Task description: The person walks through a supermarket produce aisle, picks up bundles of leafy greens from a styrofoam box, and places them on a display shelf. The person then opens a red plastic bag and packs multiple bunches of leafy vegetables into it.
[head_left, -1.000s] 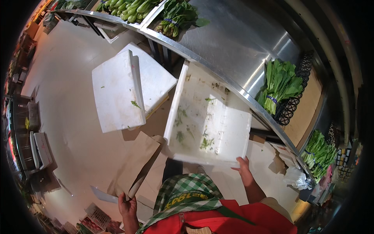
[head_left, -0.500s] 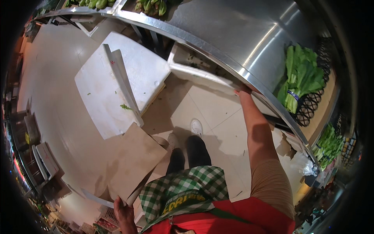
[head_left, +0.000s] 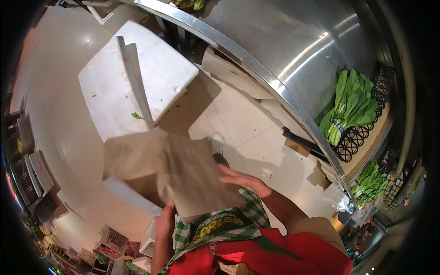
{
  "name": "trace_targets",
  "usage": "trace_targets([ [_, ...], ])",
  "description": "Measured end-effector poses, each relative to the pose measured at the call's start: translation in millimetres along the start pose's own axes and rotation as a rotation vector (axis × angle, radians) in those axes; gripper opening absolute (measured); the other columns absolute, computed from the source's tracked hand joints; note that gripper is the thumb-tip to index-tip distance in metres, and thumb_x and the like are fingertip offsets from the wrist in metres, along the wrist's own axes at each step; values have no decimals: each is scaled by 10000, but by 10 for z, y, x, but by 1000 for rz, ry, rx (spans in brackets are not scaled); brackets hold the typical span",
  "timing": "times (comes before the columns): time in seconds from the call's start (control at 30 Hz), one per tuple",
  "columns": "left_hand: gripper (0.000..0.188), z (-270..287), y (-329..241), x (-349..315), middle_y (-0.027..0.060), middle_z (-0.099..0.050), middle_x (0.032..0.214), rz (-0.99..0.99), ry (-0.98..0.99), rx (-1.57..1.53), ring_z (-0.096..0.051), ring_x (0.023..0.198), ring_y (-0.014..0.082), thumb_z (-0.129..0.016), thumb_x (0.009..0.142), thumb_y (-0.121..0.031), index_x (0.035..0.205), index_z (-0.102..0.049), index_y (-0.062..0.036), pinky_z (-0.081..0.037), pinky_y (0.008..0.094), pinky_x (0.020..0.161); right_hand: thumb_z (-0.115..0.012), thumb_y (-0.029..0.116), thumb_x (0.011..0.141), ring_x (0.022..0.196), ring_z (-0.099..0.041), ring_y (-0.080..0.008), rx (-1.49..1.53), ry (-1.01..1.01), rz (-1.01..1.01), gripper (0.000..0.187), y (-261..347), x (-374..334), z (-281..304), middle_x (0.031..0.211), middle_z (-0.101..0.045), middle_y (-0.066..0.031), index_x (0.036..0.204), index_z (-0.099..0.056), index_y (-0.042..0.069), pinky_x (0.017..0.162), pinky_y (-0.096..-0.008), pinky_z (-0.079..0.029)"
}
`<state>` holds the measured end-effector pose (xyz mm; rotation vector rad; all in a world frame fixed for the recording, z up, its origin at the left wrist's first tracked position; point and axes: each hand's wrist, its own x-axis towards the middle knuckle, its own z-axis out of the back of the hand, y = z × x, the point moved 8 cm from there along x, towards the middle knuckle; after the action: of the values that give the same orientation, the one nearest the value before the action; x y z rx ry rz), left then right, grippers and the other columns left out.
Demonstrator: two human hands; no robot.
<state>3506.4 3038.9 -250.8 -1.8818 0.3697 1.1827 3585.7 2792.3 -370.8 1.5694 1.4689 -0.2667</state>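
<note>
In front of my apron is a large brown sheet of paper or thin cardboard [head_left: 192, 169], creased across its middle and partly blurred. My left hand [head_left: 166, 216] holds its near edge, thumb on top and the other fingers mostly hidden. At the sheet's right edge is my right hand [head_left: 242, 178], its fingers stretched out against or just beside it. A white edge [head_left: 133, 196], perhaps of a foam box, shows beneath the sheet on the left. Beyond lies a white foam box [head_left: 160, 64] with a tilted white foam panel [head_left: 107, 91] on it, dotted with leaf scraps.
A steel counter [head_left: 275, 41] curves along the right, bearing bundled leafy greens [head_left: 350, 103] by a black lattice rack [head_left: 360, 137]. Under its edge stands another pale box [head_left: 233, 73]. Crates [head_left: 113, 239] are at the lower left. My shoe [head_left: 218, 143] is on the tiled floor.
My right hand has come back from the box under the counter to the brown sheet. The sheet has risen and shifted right, folding, with my left hand moving up and right.
</note>
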Motion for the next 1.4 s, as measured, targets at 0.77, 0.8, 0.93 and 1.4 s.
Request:
trace_targets([
  [0.77,352,-2062,765,702,106,-619,945,139,635,623,-594,805,154,-515,896,-209,1159,-557,21,-501,321,629,-673,333,812,1193,-501,-264,212,-522,264,710,890,-844,1003,1324,-487,-128,1389,-382,39,997,-425,-423],
  [0.8,353,-2068,815,719,109,-619,972,214,661,612,-592,830,152,-511,893,-198,1169,-555,18,-500,321,631,-659,225,798,1171,-516,-269,126,-594,286,641,921,-803,1060,1293,-510,-123,1362,-413,44,984,-419,-436],
  [0.93,466,-2030,591,687,68,-601,1008,190,773,67,-581,818,140,-588,904,-202,1324,-450,-54,-488,277,742,-615,-8,774,1044,-595,-250,292,-602,439,435,1198,-378,1485,1140,-604,-110,1201,-566,57,904,-376,-496],
  [1.4,755,1653,1038,1976,168,-468,1324,216,-422,-570,-494,1167,316,-718,788,-471,1339,-370,-90,-450,464,910,-595,74,846,1093,-550,-225,706,-494,718,317,1721,900,3279,1168,-585,-79,1158,-550,47,955,-384,-463],
])
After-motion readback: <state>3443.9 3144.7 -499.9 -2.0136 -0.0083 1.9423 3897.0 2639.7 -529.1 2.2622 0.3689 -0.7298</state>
